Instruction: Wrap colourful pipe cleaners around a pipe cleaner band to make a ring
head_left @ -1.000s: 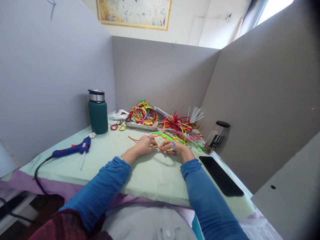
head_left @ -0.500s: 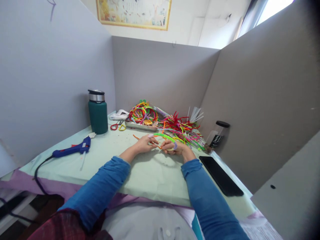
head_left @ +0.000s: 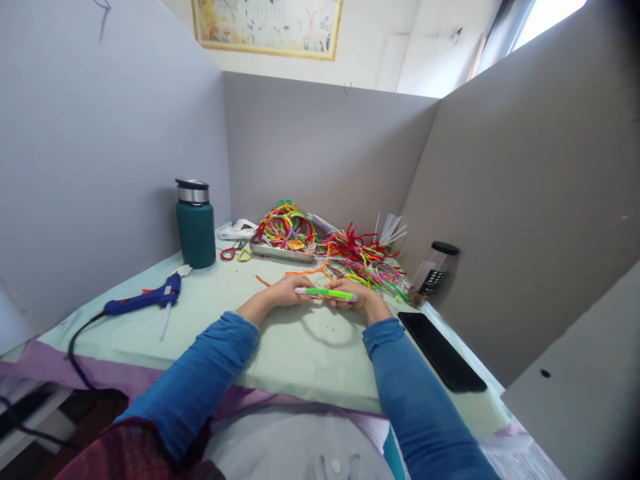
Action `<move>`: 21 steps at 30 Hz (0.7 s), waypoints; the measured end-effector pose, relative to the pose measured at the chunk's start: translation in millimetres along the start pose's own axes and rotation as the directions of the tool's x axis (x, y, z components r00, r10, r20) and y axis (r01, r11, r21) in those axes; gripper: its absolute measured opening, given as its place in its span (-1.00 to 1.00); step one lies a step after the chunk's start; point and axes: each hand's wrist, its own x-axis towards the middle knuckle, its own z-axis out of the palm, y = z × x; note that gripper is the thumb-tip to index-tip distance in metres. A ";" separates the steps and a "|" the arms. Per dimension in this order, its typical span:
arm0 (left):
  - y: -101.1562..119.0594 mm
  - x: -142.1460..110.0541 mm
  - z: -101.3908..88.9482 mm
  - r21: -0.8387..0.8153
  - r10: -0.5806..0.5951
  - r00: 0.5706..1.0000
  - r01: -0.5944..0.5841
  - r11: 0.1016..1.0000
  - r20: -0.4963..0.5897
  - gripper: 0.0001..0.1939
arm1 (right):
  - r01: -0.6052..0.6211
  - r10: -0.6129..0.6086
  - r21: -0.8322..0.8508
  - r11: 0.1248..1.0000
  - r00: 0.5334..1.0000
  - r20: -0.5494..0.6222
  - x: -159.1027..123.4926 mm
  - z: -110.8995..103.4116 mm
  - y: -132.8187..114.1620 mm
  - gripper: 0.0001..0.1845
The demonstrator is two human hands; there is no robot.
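A ring of fuzzy pipe cleaner point(head_left: 330, 293), lime green with lilac parts, is between my hands, seen nearly edge-on. My left hand point(head_left: 286, 291) is closed on its left side, fingers curled. On the other side my right hand point(head_left: 361, 298) grips the ring, its fingers partly hidden behind the green band. An orange pipe cleaner point(head_left: 304, 272) runs out just beyond my fingertips, and a short orange end point(head_left: 263, 281) shows left of my left hand. Exactly how the orange strand meets the ring is hidden by my fingers.
A metal tray point(head_left: 283, 253) of colourful rings and a heap of pipe cleaners point(head_left: 363, 247) lie at the back. A blue glue gun point(head_left: 145, 300) and green bottle point(head_left: 195, 233) are left; a black phone point(head_left: 443, 351) and clear jar point(head_left: 437, 270) right. Grey partitions enclose the table.
The ring has tilted from a raised arch to nearly edge-on and sits lower. The orange strand has shifted and now shows beyond my fingers. Both hands stay close to their earlier places.
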 end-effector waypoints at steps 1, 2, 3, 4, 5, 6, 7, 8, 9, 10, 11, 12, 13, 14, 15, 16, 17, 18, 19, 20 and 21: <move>0.5 -0.6 -0.5 0.023 0.021 1.000 -0.021 1.000 0.013 -0.70 | -0.001 0.001 0.008 1.000 1.000 0.000 1.1 -1.2 0.8 -0.82; 0.9 -1.3 -1.1 0.046 0.039 0.999 -0.040 0.998 0.024 -0.69 | -0.003 0.003 0.015 1.000 1.000 0.001 2.1 -2.3 1.5 -0.80; 1.3 -1.9 -1.7 0.066 0.053 0.998 -0.054 0.996 0.027 -0.68 | -0.005 0.005 0.021 1.000 1.000 0.002 2.7 -3.0 1.9 -0.78; 1.7 -2.4 -2.3 0.079 0.062 0.998 -0.063 0.995 0.020 -0.69 | -0.006 0.006 0.023 1.000 1.000 0.004 2.9 -3.3 2.0 -0.77; 2.2 -2.9 -2.9 0.083 0.069 0.998 -0.069 0.994 0.006 -0.70 | -0.006 0.006 0.023 1.000 1.000 0.004 2.7 -3.0 1.8 -0.79; 2.8 -3.2 -3.4 0.078 0.073 0.997 -0.072 0.994 -0.012 -0.73 | -0.007 0.007 0.021 1.000 1.000 0.000 2.2 -2.2 1.4 -0.81; 3.5 -3.4 -3.9 0.066 0.075 0.997 -0.073 0.995 -0.029 -0.76 | -0.009 0.009 0.016 1.000 1.000 -0.005 1.3 -1.1 0.8 -0.83; 4.1 -3.6 -4.3 0.050 0.069 0.997 -0.067 0.996 -0.043 -0.78 | -0.012 0.012 0.008 1.000 1.000 -0.009 0.3 0.2 0.0 -0.85; 4.5 -3.6 -4.5 0.032 0.055 0.997 -0.054 0.998 -0.050 -0.78 | -0.013 0.013 -0.001 1.000 1.000 -0.011 -0.8 1.6 -0.9 -0.86; 4.6 -3.4 -4.6 0.012 0.032 0.998 -0.032 0.999 -0.052 -0.77 | -0.012 0.012 -0.010 1.000 1.000 -0.009 -1.8 2.9 -1.7 -0.85; 4.4 -3.2 -4.4 -0.008 0.001 0.998 -0.002 1.000 -0.055 -0.75 | -0.008 0.008 -0.018 1.000 1.000 -0.004 -2.8 4.1 -2.5 -0.83; 3.8 -2.8 -4.1 -0.032 -0.033 0.998 0.031 0.999 -0.062 -0.72 | -0.003 0.003 -0.029 1.000 1.000 0.003 -3.5 5.2 -3.1 -0.81; 3.0 -2.3 -3.5 -0.058 -0.065 0.996 0.061 0.996 -0.069 -0.70 | 0.004 -0.003 -0.041 0.999 1.000 0.010 -3.9 6.3 -3.6 -0.80; 2.2 -1.7 -2.8 -0.091 -0.089 0.993 0.082 0.992 -0.074 -0.69 | 0.011 -0.010 -0.056 0.998 1.000 0.019 -4.0 7.4 -3.9 -0.79; 1.4 -1.1 -2.1 -0.131 -0.105 0.992 0.095 0.987 -0.075 -0.67 | 0.018 -0.016 -0.071 0.997 0.999 0.033 -3.8 8.7 -4.2 -0.77; 0.9 -0.5 -1.5 -0.176 -0.118 0.991 0.104 0.979 -0.070 -0.66 | 0.023 -0.019 -0.084 0.996 0.999 0.050 -3.4 10.1 -4.5 -0.76; 0.9 -0.1 -1.2 -0.222 -0.132 0.989 0.116 0.968 -0.060 -0.65 | 0.024 -0.017 -0.093 0.995 0.997 0.070 -2.8 11.7 -4.8 -0.75; 1.3 0.2 -1.3 -0.265 -0.150 0.988 0.132 0.955 -0.047 -0.64 | 0.022 -0.013 -0.095 0.995 0.996 0.092 -2.3 13.2 -5.3 -0.74; 2.1 0.3 -1.9 -0.302 -0.172 0.984 0.154 0.941 -0.035 -0.63 | 0.017 -0.008 -0.088 0.996 0.994 0.112 -1.9 14.7 -6.0 -0.74; 3.4 0.2 -2.8 -0.332 -0.194 0.981 0.174 0.927 -0.026 -0.62 | 0.012 -0.001 -0.077 0.997 0.991 0.130 -1.8 15.9 -6.9 -0.73; 4.8 0.0 -4.0 -0.360 -0.210 0.978 0.189 0.913 -0.018 -0.62 | 0.007 0.002 -0.067 0.998 0.990 0.139 -1.9 16.7 -7.9 -0.74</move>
